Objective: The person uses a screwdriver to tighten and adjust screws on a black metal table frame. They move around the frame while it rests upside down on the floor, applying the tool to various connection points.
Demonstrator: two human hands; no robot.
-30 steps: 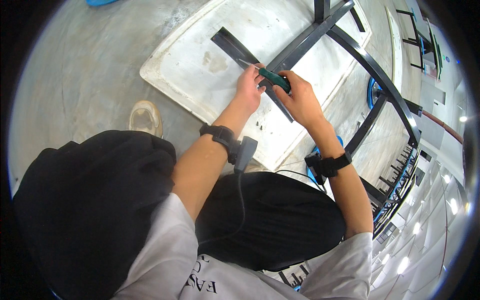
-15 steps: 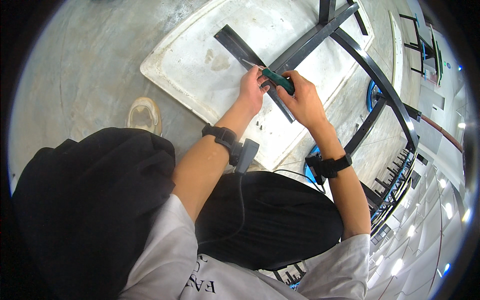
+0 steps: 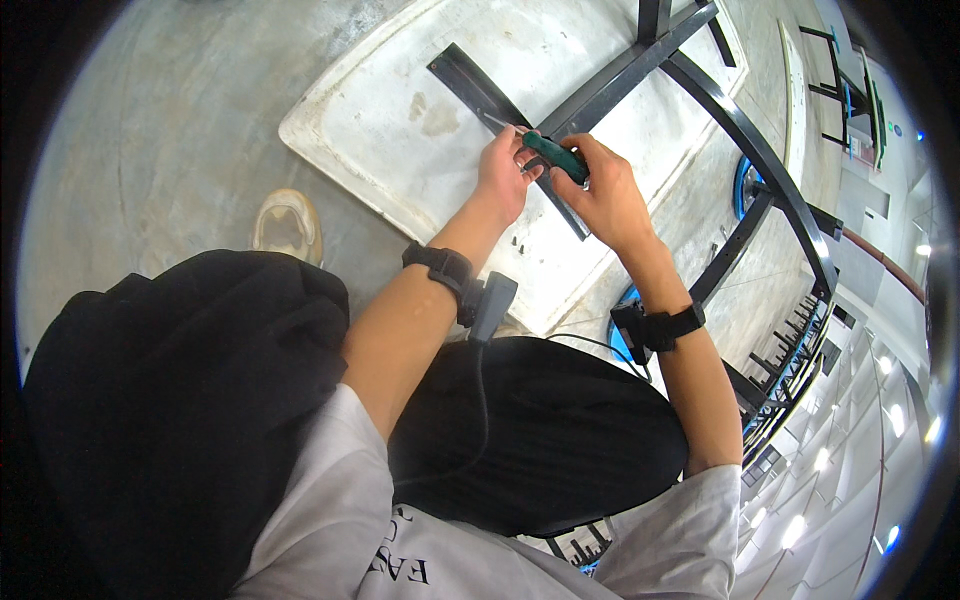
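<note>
My right hand (image 3: 606, 192) is wrapped round the dark green handle of a screwdriver (image 3: 556, 155). The metal shaft points up and to the left, over a flat black metal bar. My left hand (image 3: 503, 178) is closed at the front of the handle, its thumb and forefinger pinching the shaft. Its other fingers curl beneath, and what they may also hold is hidden. The black metal bar (image 3: 468, 82) lies slantwise under both hands. It meets a long black beam of a metal frame (image 3: 612, 88); my hands partly cover the joint.
A worn white board (image 3: 370, 165) lies on the concrete floor (image 3: 165, 150) beneath the frame. Small dark bits (image 3: 517, 243) rest on it near my left wrist. A curved black leg (image 3: 757, 150) sweeps down the right side. Blue round pieces (image 3: 742, 190) lie beyond it.
Both hands and the screwdriver stay at nearly the same place, with only a slight shift of the handle. The view has moved a little.
</note>
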